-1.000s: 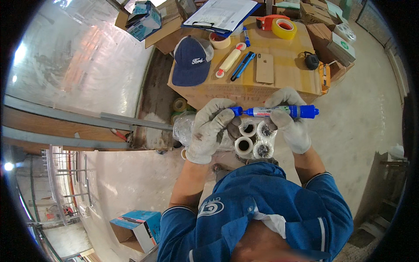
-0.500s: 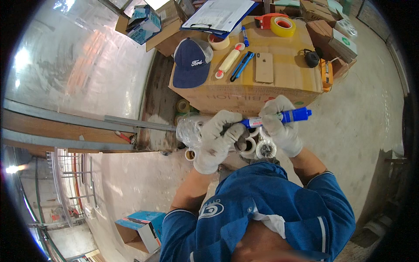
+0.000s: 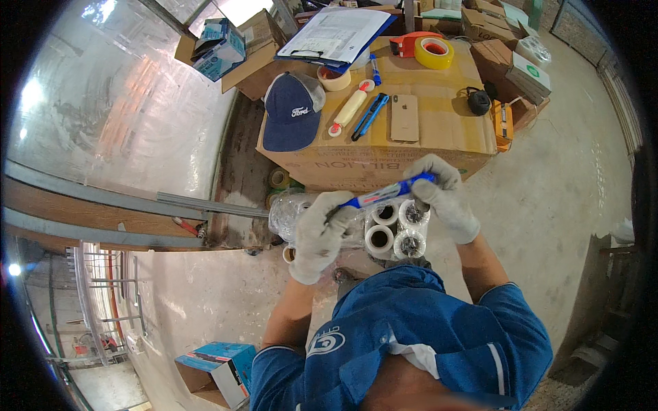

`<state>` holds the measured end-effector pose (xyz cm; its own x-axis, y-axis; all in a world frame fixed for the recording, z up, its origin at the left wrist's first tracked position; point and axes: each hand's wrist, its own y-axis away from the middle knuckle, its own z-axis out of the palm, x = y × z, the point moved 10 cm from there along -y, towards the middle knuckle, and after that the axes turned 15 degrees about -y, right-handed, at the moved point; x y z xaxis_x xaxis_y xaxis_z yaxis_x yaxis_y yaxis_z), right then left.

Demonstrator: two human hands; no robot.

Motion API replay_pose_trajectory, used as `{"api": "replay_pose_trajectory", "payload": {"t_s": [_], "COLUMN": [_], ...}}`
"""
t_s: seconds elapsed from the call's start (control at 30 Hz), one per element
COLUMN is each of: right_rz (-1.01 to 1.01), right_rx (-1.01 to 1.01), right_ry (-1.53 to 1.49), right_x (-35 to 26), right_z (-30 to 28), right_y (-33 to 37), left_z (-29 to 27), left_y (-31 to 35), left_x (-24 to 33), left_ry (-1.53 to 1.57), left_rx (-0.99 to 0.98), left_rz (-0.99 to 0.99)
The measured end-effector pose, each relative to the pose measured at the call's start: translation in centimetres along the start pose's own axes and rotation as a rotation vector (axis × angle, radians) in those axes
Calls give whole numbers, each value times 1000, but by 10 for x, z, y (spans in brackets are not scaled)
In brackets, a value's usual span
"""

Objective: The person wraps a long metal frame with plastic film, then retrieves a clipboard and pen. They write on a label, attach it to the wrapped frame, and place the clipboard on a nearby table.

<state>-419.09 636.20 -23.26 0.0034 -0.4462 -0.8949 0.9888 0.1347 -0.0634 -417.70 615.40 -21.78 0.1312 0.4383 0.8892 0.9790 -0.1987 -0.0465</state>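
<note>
A blue marker pen (image 3: 385, 196) with a pale label spans the space between my two gloved hands, its right end tilted up. Around its left end, my left hand (image 3: 318, 236) is closed, the fingertips partly hidden behind the pen. Fingers and thumb of my right hand (image 3: 447, 195) pinch the other end. Whether a cap sits on either end is covered by the gloves. Below the pen stand several rolls of stretch film (image 3: 379, 238), their round ends facing up. Beyond both hands is a large taped carton (image 3: 445, 79).
On the carton lie a cap (image 3: 291, 113), phone (image 3: 405, 118), blue cutter (image 3: 370, 117), small roller (image 3: 351, 109), tape dispenser (image 3: 432, 51), second blue marker (image 3: 375, 70) and black round object (image 3: 478, 103). A clipboard (image 3: 336, 34) overhangs its far edge. An opened box (image 3: 219, 373) is lower left.
My hands have moved apart. The right one has shifted from around the marker's middle to its right end, and the pen tilts more. More of the film rolls shows below.
</note>
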Motion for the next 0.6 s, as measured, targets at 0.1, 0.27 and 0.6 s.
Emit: {"api": "replay_pose_trajectory", "payload": {"t_s": [0.1, 0.27, 0.6], "right_rz": [26, -100, -12], "right_rx": [-220, -368, 358], "right_ry": [497, 1024, 847], "right_x": [3, 25, 23], "right_z": [8, 19, -127], "right_y": [4, 9, -93], "left_z": [-7, 8, -35], "left_y": [4, 4, 60], "left_x": [-12, -27, -100], "left_ry": [-52, 43, -9], "left_rx": [-36, -65, 173], "left_rz": [-23, -50, -277]}}
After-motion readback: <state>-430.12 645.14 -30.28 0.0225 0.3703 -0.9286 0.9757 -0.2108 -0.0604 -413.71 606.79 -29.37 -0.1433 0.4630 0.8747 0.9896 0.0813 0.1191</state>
